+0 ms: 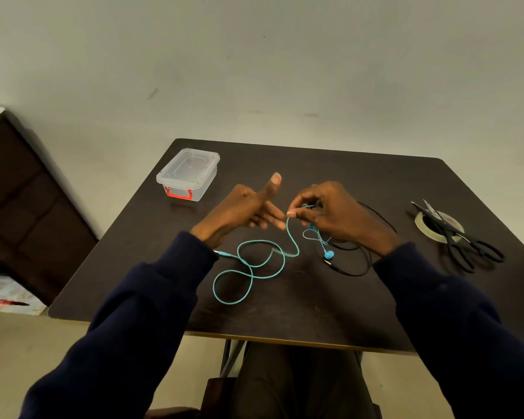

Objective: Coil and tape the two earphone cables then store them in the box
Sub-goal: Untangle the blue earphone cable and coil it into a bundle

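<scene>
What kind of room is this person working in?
Probably a plain room at home, not a workshop: a small dark table against a bare wall, with what looks like dark wooden furniture beside it.

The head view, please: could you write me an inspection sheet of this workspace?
Surface: dark table, bare near the front edge.
Job's things: blue earphone cable lying in loose loops; black earphone cable heaped under the right hand; clear box, lid on, far left.
Clutter: nothing seen.
Grippers: right hand pinches the blue cable's upper end; left hand open, fingers extended beside it.
Cables: neither taped.
Tools: scissors resting across the tape roll, far right.
Surroundings: plain wall, dark furniture at left.
</scene>
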The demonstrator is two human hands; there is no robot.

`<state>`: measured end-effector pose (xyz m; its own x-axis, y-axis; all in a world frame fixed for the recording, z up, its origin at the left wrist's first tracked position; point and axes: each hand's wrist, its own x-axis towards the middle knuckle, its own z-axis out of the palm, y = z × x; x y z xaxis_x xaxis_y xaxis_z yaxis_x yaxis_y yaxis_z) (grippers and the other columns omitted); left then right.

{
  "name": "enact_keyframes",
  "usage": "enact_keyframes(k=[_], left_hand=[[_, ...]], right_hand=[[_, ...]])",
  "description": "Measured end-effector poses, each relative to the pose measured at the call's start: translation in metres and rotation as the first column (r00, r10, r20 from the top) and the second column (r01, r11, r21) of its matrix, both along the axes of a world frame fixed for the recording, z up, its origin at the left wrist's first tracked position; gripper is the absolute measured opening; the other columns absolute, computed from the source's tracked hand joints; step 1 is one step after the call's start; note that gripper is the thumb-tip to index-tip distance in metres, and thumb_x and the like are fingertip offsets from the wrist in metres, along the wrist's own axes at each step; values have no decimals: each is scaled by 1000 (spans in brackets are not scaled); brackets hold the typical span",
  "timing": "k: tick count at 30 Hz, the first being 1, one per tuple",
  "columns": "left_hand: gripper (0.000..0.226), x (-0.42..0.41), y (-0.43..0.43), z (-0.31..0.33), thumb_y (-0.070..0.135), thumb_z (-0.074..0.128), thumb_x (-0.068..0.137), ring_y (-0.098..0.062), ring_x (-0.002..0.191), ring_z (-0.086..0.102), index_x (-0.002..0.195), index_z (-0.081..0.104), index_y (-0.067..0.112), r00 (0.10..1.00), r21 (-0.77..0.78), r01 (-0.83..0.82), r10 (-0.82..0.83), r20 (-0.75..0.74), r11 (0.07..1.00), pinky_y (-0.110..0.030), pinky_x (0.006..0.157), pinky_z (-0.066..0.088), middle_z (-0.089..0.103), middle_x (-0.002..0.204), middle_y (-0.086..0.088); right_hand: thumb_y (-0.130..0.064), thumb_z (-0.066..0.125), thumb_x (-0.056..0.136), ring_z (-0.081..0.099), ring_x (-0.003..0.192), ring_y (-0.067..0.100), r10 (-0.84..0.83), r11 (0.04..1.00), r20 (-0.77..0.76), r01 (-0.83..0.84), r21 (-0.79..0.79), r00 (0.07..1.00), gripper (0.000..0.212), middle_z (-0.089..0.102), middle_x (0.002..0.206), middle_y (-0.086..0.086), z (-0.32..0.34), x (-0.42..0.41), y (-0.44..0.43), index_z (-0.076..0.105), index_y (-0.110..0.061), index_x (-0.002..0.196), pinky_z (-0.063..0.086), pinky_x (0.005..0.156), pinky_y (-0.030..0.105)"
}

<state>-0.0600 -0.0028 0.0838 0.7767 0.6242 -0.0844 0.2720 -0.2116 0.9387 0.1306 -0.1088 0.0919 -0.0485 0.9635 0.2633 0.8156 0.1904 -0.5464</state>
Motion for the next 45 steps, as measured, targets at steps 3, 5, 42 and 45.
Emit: enact_keyframes(k=[3,5,42,45], left_hand=[[33,-2,1,-8,35,68,94,2,66,60,94,79,5,997,38,36,-39,65,999,-13,60,43,79,87,-8],[19,-2,-2,-14,16,76,87,4,66,63,96,78,-1,994,71,43,-50,99,997,-8,60,44,78,86,-10],[17,17,-2,-16,23,78,87,-15,73,61,99,80,10,983,263,97,-133,124,960,-27,69,50,77,88,-14],[18,13,2,-17,22,75,89,-9,66,59,92,79,4,988,225,27,-60,141,974,-18,63,49,73,77,-11]], right_hand=[[-20,73,91,70,63,9,-1,1000,-71,2,17,997,6,73,71,-3,1,0,0,76,-15,91,56,64,18],[-17,75,90,72,64,9,6,1000,-122,-4,17,992,5,74,72,-3,1,-1,1,74,-13,92,55,64,17],[-14,73,93,62,54,15,4,995,-420,-46,-89,907,16,74,73,13,0,12,-3,65,0,95,51,54,26],[-17,71,94,62,56,18,-40,994,-437,-7,-106,899,18,75,77,14,-3,17,-4,64,0,95,52,55,24]])
